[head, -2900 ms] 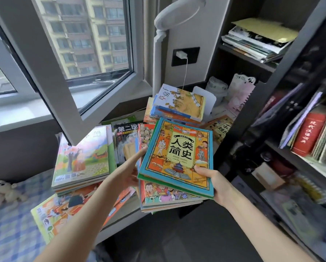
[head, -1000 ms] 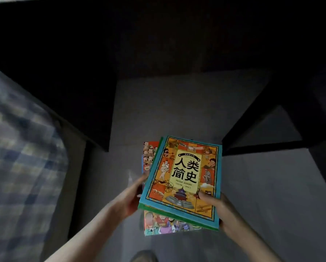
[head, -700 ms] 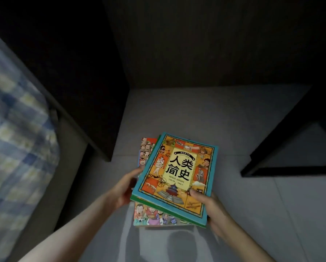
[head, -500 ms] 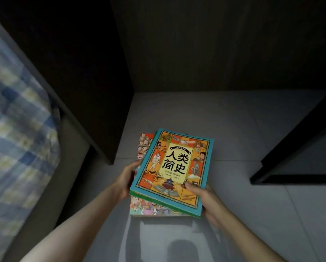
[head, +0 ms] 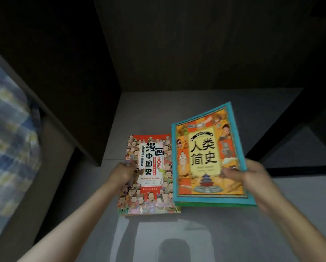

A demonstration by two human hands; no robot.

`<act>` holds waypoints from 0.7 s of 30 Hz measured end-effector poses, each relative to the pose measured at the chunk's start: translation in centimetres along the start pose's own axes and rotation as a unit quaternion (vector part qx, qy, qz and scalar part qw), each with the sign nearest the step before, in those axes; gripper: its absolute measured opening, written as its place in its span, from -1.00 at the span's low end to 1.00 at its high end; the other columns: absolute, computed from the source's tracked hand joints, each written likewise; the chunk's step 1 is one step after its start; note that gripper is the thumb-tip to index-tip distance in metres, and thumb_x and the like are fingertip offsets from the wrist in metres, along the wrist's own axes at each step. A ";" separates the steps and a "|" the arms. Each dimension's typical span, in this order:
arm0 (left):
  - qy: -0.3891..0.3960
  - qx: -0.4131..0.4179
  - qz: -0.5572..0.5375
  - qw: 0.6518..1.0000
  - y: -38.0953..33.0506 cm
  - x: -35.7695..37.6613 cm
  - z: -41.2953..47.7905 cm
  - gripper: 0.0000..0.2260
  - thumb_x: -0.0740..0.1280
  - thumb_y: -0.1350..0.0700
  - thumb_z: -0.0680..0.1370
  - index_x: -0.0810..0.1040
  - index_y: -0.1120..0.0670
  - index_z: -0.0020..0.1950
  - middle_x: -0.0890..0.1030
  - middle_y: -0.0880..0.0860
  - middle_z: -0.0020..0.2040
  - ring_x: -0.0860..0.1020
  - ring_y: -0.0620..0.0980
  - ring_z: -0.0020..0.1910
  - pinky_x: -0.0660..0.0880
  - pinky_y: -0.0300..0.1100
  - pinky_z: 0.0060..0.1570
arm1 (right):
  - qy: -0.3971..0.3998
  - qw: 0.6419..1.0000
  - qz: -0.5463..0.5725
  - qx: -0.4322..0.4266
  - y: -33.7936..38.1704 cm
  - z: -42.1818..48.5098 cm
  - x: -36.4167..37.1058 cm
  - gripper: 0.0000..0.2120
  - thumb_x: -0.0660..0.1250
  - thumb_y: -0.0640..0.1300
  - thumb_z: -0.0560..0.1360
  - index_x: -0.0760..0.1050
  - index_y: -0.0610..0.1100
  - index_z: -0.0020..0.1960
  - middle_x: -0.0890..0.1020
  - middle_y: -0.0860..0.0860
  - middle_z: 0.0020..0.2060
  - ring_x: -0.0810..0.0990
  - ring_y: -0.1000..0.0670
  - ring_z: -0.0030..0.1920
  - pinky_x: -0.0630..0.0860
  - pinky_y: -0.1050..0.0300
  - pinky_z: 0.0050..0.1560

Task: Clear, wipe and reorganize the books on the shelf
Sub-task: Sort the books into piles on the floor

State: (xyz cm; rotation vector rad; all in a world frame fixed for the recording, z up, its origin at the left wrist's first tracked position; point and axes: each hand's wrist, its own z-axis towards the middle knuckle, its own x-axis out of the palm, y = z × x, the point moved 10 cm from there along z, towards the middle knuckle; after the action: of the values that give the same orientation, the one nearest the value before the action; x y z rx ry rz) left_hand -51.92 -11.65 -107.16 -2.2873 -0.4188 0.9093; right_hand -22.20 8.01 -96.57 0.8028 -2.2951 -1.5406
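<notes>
splitting teal book [head: 208, 159] from comic book [head: 150, 188], previously stacked

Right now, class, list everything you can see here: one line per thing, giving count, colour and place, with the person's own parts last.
red comic book: one, red with a cartoon crowd, centre, its right edge under the teal book.
teal book: one, teal border, orange and yellow cover, right of centre, tilted.
green book: one edge showing, green, directly under the teal book.
floor: one, grey tiles, beneath the books.
furniture panels: several, dark brown, behind and at both sides.
bedding: one, blue and pale checks, far left.
left hand: one, fingers grip the red comic book's left edge.
right hand: one, fingers grip the teal book's right side.
</notes>
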 end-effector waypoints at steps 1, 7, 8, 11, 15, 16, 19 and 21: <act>-0.025 0.016 0.028 0.999 -0.7 -0.1 -0.4 -0.75 0.19 0.03 0.61 0.54 0.19 0.00 0.69 0.09 -0.21 0.62 0.09 -0.27 0.58 -0.05 -0.13 | -0.020 0.998 -0.050 -0.022 1.0 -0.3 -1.2 -0.83 0.38 -0.41 0.43 0.61 -0.19 -0.05 0.72 -0.10 -0.21 0.70 -0.09 -0.24 0.62 0.00 -0.18; -0.193 0.230 0.315 0.901 -7.1 1.6 -4.2 -0.49 0.19 -0.05 0.58 0.28 0.18 0.46 0.37 0.26 0.40 0.32 0.25 0.38 0.30 0.11 0.36 | -0.082 0.896 -0.435 -0.044 0.3 0.6 -2.3 -0.86 0.42 -0.24 0.44 0.58 -0.18 0.00 0.66 -0.12 -0.09 0.62 -0.15 -0.03 0.39 0.16 -0.20; -0.180 0.265 0.333 0.887 -7.9 2.9 -5.1 -0.48 0.15 -0.08 0.57 0.32 0.17 0.45 0.37 0.27 0.40 0.29 0.29 0.41 0.27 0.14 0.39 | -0.070 0.922 -0.379 -0.018 -1.2 1.2 -2.5 -0.88 0.42 -0.28 0.43 0.58 -0.18 -0.04 0.67 -0.11 -0.09 0.63 -0.13 -0.07 0.43 0.16 -0.19; -0.121 0.376 0.383 0.835 -9.5 7.2 -7.9 -0.45 0.03 -0.18 0.49 0.49 0.04 0.35 0.44 0.27 0.36 0.31 0.37 0.38 0.30 0.25 0.34 | -0.017 0.985 -0.154 0.071 -5.7 2.8 -2.3 -0.83 0.41 -0.42 0.42 0.59 -0.18 -0.09 0.69 -0.13 -0.11 0.65 -0.08 -0.17 0.59 0.00 -0.03; 0.024 0.384 0.483 0.786 -8.3 12.4 -9.5 -0.35 -0.16 -0.33 0.48 0.30 -0.13 0.47 0.04 0.10 0.57 -0.10 0.22 0.54 -0.10 0.22 0.48 | -0.004 0.984 -0.162 0.072 -8.4 5.1 -1.7 -0.78 0.43 -0.39 0.41 0.55 -0.13 -0.04 0.67 -0.15 0.01 0.62 0.00 -0.16 0.57 0.10 -0.10; 0.029 0.370 0.506 0.779 -7.9 12.8 -9.3 -0.39 -0.12 -0.32 0.52 0.27 -0.13 0.48 -0.02 0.09 0.58 -0.16 0.21 0.54 -0.14 0.22 0.48 | -0.019 0.973 -0.220 0.067 -8.7 5.5 -1.9 -0.78 0.45 -0.34 0.41 0.54 -0.14 -0.01 0.66 -0.13 0.02 0.61 0.00 -0.14 0.54 0.15 -0.14; 0.026 0.343 0.524 0.779 -7.7 13.3 -9.0 -0.56 0.08 -0.18 0.58 0.37 -0.07 0.41 -0.02 0.08 0.58 -0.16 0.21 0.54 -0.09 0.20 0.49 | -0.081 0.917 -0.380 0.089 -9.8 5.7 -2.8 -0.71 0.44 -0.18 0.44 0.45 -0.19 0.10 0.62 -0.09 0.04 0.61 -0.08 -0.02 0.43 0.20 -0.16; 0.022 0.349 0.511 0.785 -8.1 13.4 -8.9 -0.63 0.15 -0.12 0.56 0.48 -0.02 0.30 0.07 0.08 0.55 -0.09 0.21 0.54 -0.01 0.18 0.48 | -0.094 0.893 -0.428 0.102 -10.3 5.4 -2.9 -0.67 0.40 -0.11 0.48 0.39 -0.20 0.16 0.60 -0.09 0.09 0.60 -0.08 0.04 0.39 0.20 -0.17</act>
State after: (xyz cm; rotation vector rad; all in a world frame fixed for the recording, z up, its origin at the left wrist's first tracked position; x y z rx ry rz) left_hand -36.62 -2.92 -103.47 -1.6860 1.1423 1.2003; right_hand -19.46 10.88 -107.90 2.0059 -2.3887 -1.7379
